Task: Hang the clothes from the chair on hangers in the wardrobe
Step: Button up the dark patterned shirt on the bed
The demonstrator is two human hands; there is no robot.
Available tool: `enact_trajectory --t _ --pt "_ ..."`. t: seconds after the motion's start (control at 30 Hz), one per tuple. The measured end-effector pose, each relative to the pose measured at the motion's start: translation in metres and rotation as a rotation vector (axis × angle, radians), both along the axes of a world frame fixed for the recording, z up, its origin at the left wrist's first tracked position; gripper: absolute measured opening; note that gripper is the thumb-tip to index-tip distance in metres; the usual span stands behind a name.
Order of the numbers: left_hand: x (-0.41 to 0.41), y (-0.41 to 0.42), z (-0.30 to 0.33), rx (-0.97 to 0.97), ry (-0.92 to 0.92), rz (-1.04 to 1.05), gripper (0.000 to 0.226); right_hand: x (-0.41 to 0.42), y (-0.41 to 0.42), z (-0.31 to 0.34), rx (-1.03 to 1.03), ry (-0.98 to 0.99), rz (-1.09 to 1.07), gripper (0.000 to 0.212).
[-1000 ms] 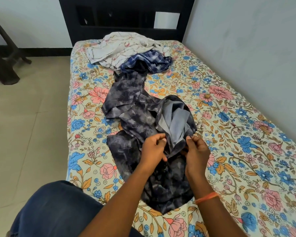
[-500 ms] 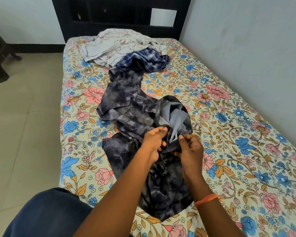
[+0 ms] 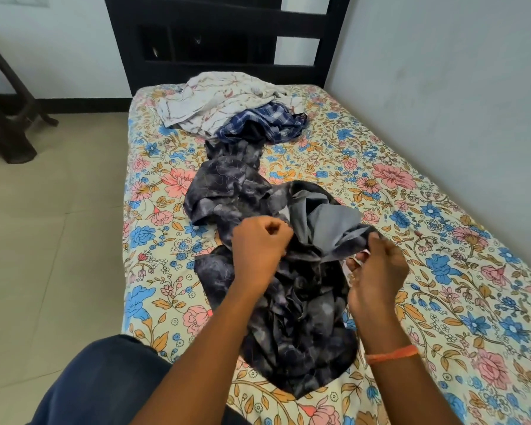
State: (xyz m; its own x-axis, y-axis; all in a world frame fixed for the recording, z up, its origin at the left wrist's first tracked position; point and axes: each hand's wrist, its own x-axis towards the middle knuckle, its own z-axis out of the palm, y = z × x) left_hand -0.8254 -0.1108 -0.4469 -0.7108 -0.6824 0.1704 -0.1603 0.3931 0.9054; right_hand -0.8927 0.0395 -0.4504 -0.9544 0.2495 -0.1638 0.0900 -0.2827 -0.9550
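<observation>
A long dark grey-blue garment with a faint marbled print lies crumpled lengthwise down the middle of a bed covered in a cream floral sheet with pink and blue flowers. Its pale grey inner side is turned out at a fold just beyond the hands.

The left hand is curled into a fist on the garment's left side of that fold, fingers clenched into the dark cloth. The right hand is just right of the fold, its thumb and fingers pinching the garment's edge where the grey lining meets the dark outer cloth. The two hands are apart, with the raised fold between them. An orange band circles the right wrist.

At the far end of the bed, near the black wooden headboard, a blue-and-white checked garment lies bunched, touching the far tip of the dark garment. A crumpled white cloth with a thin reddish pattern lies just beyond and left of it.

On the tiled floor at far left stands a dark brown chair, only partly in view. A knee in dark blue denim shows at the near edge.
</observation>
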Motion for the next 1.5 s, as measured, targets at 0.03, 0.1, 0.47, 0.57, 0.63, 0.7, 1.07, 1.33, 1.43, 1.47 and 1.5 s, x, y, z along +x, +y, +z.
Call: enact_trajectory --t 0.03,0.1,0.47,0.57,0.63,0.7,1.07,1.33,1.43,1.47,1.5 --pt "0.003 0.005 0.004 -0.197 -0.039 -0.024 0.026 0.008 -0.007 0.003 0.141 0.123 0.025 0.002" --pt "0.009 0.016 0.004 -0.441 -0.090 -0.064 0.024 0.028 -0.020 0.001 0.531 0.415 0.116 0.005" --pt "0.047 0.038 -0.032 0.174 0.135 -0.157 0.013 0.059 -0.014 -0.040 0.871 0.681 0.270 0.010" --pt "0.048 0.037 -0.028 0.453 0.186 -0.124 0.013 0.059 -0.015 -0.029 0.785 0.534 0.230 0.001" --pt "0.049 0.032 -0.021 0.602 0.248 -0.087 0.012 0.056 -0.014 -0.020 0.663 0.428 0.203 0.002" --pt "0.049 0.024 -0.016 0.759 0.323 -0.047 0.015 0.050 -0.013 -0.012 0.477 0.319 0.195 0.005" --pt "0.044 0.020 -0.016 1.047 0.368 -0.098 0.020 0.044 -0.018 -0.006 0.046 0.048 0.169 0.006" --pt "0.052 0.039 -0.025 0.200 0.152 -0.057 0.008 0.075 -0.021 -0.020 0.677 0.517 0.251 0.009" --pt "0.054 0.039 -0.025 0.108 0.157 -0.067 0.008 0.076 -0.019 -0.034 0.793 0.658 0.269 0.004" --pt "0.054 0.038 -0.025 0.080 0.149 -0.092 0.009 0.075 -0.018 -0.037 0.819 0.685 0.263 0.008" --pt "0.054 0.037 -0.026 0.070 0.144 -0.120 0.010 0.074 -0.017 -0.039 0.841 0.701 0.255 0.010"
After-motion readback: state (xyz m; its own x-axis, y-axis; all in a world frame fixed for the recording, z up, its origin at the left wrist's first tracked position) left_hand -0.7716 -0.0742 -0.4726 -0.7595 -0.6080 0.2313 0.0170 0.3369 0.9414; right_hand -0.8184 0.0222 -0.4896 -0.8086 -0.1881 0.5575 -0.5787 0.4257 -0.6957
